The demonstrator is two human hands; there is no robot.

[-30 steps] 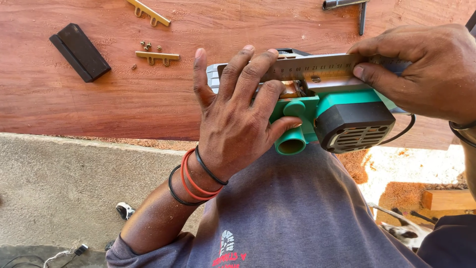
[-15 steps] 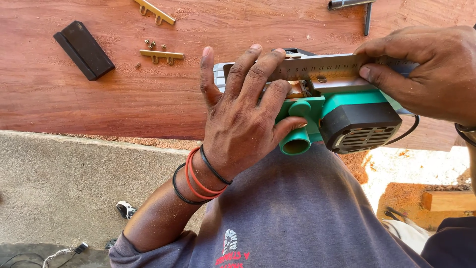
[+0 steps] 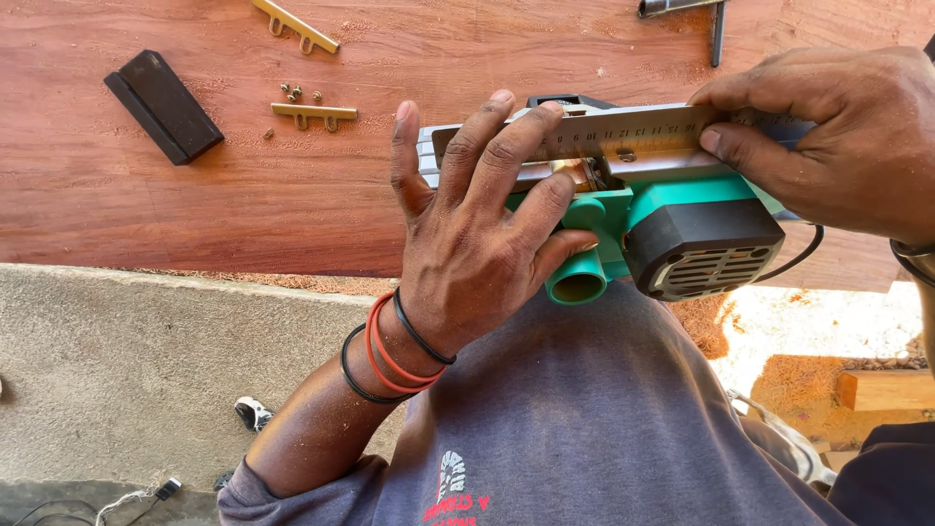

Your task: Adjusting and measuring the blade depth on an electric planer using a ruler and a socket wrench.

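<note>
1. The left hand point(image 3: 477, 244) lies spread over the upturned electric planer point(image 3: 662, 219), fingers long and only slightly curled. The fingertips press the near end of a steel ruler point(image 3: 623, 131) onto the tool's flat metal sole, while the thumb points away toward the wooden board point(image 3: 243, 195). It pins rather than grips. Red and black bands circle the wrist.
2. The right hand point(image 3: 838, 146) is partly closed, pinching the far end of the ruler between thumb and fingers and holding it against the sole (a dark strap shows at its wrist).
3. The planer is teal green with a black vented motor housing and a round green outlet spout facing the camera. It sits sole-up at the near edge of the reddish board, just above the person's grey shirt, and a black cord leaves its right side.
4. The ruler lies lengthwise along the sole, bridging the slot where the cutter sits.
5. No container is in view. Loose on the board to the left lie a black block point(image 3: 164, 105), two brass-coloured clamp bars point(image 3: 314, 114) and a few small screws point(image 3: 297, 93).
</note>
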